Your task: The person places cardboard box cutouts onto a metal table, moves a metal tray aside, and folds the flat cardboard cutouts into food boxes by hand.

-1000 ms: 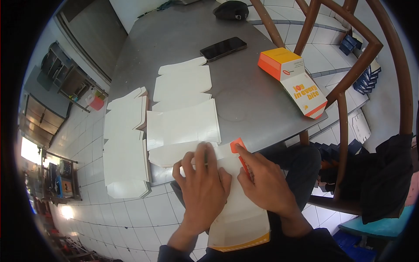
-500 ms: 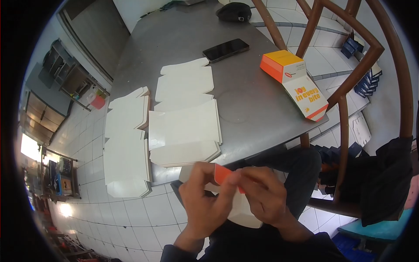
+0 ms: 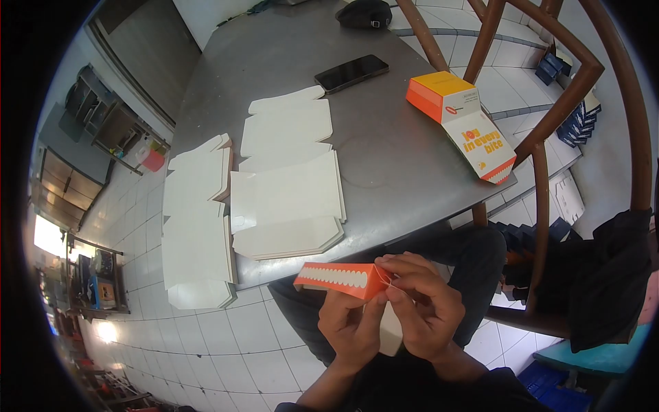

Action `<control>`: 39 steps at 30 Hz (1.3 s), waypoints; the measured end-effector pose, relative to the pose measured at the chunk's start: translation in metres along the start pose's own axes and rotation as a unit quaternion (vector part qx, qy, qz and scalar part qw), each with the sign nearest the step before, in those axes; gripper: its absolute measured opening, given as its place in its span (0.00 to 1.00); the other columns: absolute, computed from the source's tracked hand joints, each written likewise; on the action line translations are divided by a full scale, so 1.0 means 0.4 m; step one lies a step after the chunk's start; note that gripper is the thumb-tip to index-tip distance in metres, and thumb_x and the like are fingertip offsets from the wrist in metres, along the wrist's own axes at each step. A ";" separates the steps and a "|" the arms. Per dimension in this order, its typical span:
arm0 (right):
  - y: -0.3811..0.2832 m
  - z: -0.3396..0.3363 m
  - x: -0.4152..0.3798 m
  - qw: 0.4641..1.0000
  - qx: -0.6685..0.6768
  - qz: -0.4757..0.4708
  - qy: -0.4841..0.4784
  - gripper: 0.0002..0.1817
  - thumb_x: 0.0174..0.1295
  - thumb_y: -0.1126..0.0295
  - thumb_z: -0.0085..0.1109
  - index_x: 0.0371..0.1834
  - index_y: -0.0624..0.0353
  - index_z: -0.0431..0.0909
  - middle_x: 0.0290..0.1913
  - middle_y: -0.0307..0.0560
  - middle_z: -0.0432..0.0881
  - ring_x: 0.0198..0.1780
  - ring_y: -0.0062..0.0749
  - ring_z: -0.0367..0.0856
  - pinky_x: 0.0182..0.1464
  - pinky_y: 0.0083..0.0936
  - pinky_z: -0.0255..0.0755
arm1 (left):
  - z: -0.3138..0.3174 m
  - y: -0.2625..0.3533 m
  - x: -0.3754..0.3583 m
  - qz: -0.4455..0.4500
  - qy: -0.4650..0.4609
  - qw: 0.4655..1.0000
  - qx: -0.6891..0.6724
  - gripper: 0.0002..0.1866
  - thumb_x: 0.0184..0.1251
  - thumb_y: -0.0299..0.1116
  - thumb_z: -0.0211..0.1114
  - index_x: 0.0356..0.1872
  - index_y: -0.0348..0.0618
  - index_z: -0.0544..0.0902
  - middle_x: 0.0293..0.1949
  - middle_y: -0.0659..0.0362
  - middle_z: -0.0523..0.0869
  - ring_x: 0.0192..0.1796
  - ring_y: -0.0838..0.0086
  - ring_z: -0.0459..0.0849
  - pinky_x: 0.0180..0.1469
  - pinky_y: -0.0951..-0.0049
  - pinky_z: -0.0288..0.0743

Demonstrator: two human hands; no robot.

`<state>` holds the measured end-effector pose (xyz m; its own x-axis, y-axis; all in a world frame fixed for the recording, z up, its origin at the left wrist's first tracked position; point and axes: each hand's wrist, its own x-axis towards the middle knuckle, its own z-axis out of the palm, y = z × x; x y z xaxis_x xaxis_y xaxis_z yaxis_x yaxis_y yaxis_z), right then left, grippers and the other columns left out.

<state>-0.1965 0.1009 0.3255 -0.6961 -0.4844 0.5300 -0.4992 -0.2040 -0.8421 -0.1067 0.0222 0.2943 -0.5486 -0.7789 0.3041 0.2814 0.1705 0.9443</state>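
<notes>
Above my lap I hold a partly folded orange-and-white cardboard box (image 3: pixel 333 277), its scalloped side facing up. My left hand (image 3: pixel 351 326) grips it from below, thumb near the corner. My right hand (image 3: pixel 427 305) pinches the flaps at the box's right end. Part of the box's pale inside shows below, between my hands. On the table ahead lie two stacks of flat white box blanks, a left stack (image 3: pixel 195 240) and a right stack (image 3: pixel 285 192). A folded box (image 3: pixel 473 141) printed "joy in every bite" rests with its lid open at the table's right edge.
The grey metal table (image 3: pixel 384 144) bears a black phone (image 3: pixel 352 73) and a black cap (image 3: pixel 364 15). Brown chair frames (image 3: pixel 542 213) stand on the right, one with dark cloth (image 3: pixel 611 281) over it. Several dark blue boxes sit on the tiled steps.
The box has turned so its scalloped orange side shows and extends left. My left hand has shifted right and lower, and my right hand has moved slightly right, to the corner flaps.
</notes>
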 end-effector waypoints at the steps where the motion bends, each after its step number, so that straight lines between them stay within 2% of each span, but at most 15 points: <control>1: -0.004 -0.004 0.002 1.000 0.007 0.005 -0.009 0.06 0.64 0.81 0.62 0.43 0.70 0.81 0.49 0.65 0.88 0.53 0.50 0.88 0.66 0.43 0.72 | -0.006 -0.005 0.002 -0.025 -0.015 0.999 -0.031 0.09 0.61 0.20 0.75 0.40 0.35 0.85 0.43 0.53 0.88 0.43 0.73 0.86 0.45 0.76 0.76; 3: -0.018 -0.018 0.013 0.999 0.022 0.014 -0.025 0.06 0.63 0.80 0.63 0.41 0.70 0.83 0.49 0.65 0.88 0.54 0.49 0.88 0.66 0.42 0.73 | -0.025 -0.009 0.013 -0.072 -0.046 0.992 -0.091 0.10 0.60 0.19 0.76 0.40 0.34 0.86 0.43 0.53 0.89 0.43 0.74 0.87 0.45 0.76 0.77; 6: -0.039 -0.034 0.035 0.996 0.014 0.048 -0.075 0.05 0.60 0.78 0.66 0.38 0.69 0.85 0.49 0.63 0.88 0.54 0.45 0.88 0.65 0.41 0.74 | -0.018 0.012 0.038 -0.125 -0.012 0.968 -0.219 0.10 0.58 0.19 0.77 0.41 0.34 0.87 0.42 0.55 0.90 0.43 0.74 0.88 0.45 0.77 0.79; 9: -0.036 -0.045 0.040 0.992 -0.004 0.059 -0.113 0.06 0.62 0.77 0.68 0.41 0.66 0.86 0.51 0.56 0.88 0.44 0.39 0.88 0.61 0.41 0.76 | -0.042 -0.008 0.040 -0.087 -0.045 0.980 -0.170 0.09 0.57 0.20 0.78 0.38 0.35 0.89 0.39 0.57 0.91 0.42 0.75 0.88 0.43 0.78 0.79; 12: -0.047 -0.043 0.039 0.989 0.016 0.097 -0.106 0.06 0.62 0.77 0.68 0.40 0.66 0.86 0.51 0.56 0.88 0.41 0.37 0.87 0.54 0.35 0.79 | -0.065 -0.008 0.046 -0.035 -0.086 0.991 -0.095 0.06 0.58 0.20 0.77 0.36 0.35 0.90 0.35 0.58 0.91 0.39 0.76 0.88 0.40 0.78 0.78; 15: -0.037 -0.041 0.040 0.993 -0.046 0.015 -0.112 0.07 0.61 0.77 0.69 0.41 0.66 0.86 0.51 0.55 0.88 0.42 0.35 0.87 0.46 0.29 0.81 | -0.093 -0.018 0.059 0.036 -0.106 0.993 -0.038 0.03 0.59 0.19 0.76 0.33 0.35 0.90 0.32 0.59 0.91 0.36 0.77 0.87 0.38 0.79 0.76; 18: -0.030 -0.030 0.039 0.990 -0.074 0.003 -0.116 0.07 0.60 0.78 0.69 0.41 0.67 0.86 0.51 0.55 0.88 0.42 0.35 0.87 0.44 0.27 0.81 | -0.092 0.007 0.071 -0.021 -0.070 0.996 0.052 0.04 0.61 0.19 0.74 0.36 0.35 0.91 0.33 0.59 0.91 0.35 0.79 0.86 0.38 0.79 0.75; 21: -0.033 -0.016 0.032 0.990 -0.058 0.068 -0.112 0.07 0.61 0.80 0.69 0.41 0.67 0.85 0.51 0.55 0.87 0.43 0.36 0.87 0.41 0.25 0.81 | -0.086 -0.011 0.070 -0.054 -0.061 0.997 0.004 0.03 0.63 0.20 0.73 0.37 0.35 0.91 0.34 0.59 0.91 0.36 0.80 0.86 0.39 0.80 0.75; 27: -0.014 -0.024 0.021 0.992 -0.065 0.019 -0.107 0.09 0.61 0.81 0.69 0.45 0.68 0.86 0.55 0.58 0.87 0.46 0.36 0.89 0.42 0.24 0.82 | -0.070 -0.011 0.061 -0.084 -0.038 0.996 -0.016 0.06 0.65 0.20 0.72 0.42 0.35 0.90 0.36 0.60 0.90 0.38 0.80 0.86 0.41 0.80 0.77; 30: -0.013 -0.028 0.000 0.994 0.034 0.080 -0.067 0.10 0.62 0.82 0.69 0.47 0.69 0.86 0.56 0.61 0.86 0.47 0.35 0.90 0.44 0.23 0.82 | -0.058 -0.023 0.047 -0.086 -0.033 0.995 -0.046 0.08 0.65 0.20 0.72 0.44 0.34 0.89 0.37 0.60 0.90 0.38 0.80 0.86 0.41 0.80 0.77; 33: 0.005 -0.021 -0.014 0.997 0.045 0.053 -0.027 0.10 0.62 0.82 0.69 0.46 0.71 0.86 0.56 0.63 0.86 0.47 0.33 0.90 0.45 0.22 0.82 | -0.042 -0.020 0.044 -0.109 -0.053 0.989 -0.083 0.08 0.66 0.21 0.72 0.45 0.34 0.89 0.38 0.60 0.90 0.39 0.80 0.86 0.42 0.80 0.77; 36: -0.015 -0.017 -0.005 0.998 0.012 0.056 -0.031 0.10 0.62 0.82 0.69 0.46 0.72 0.86 0.54 0.64 0.86 0.48 0.36 0.91 0.45 0.22 0.83 | -0.034 -0.018 0.039 -0.104 -0.055 0.987 -0.105 0.08 0.68 0.21 0.72 0.46 0.34 0.88 0.39 0.60 0.90 0.40 0.80 0.86 0.43 0.80 0.78; 39: -0.015 -0.008 -0.005 0.997 -0.035 0.043 -0.051 0.10 0.63 0.83 0.67 0.47 0.73 0.84 0.56 0.70 0.84 0.56 0.44 0.88 0.56 0.27 0.82 | -0.033 -0.035 0.033 -0.112 -0.038 0.988 -0.102 0.09 0.71 0.25 0.70 0.49 0.34 0.86 0.42 0.60 0.90 0.41 0.79 0.86 0.46 0.78 0.79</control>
<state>-0.1939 0.1060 0.3301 -0.6834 -0.5818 0.4410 -0.4776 -0.1007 -0.8728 -0.1075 0.0015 0.2835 -0.6703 -0.7343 0.1070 0.2954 -0.1317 0.9463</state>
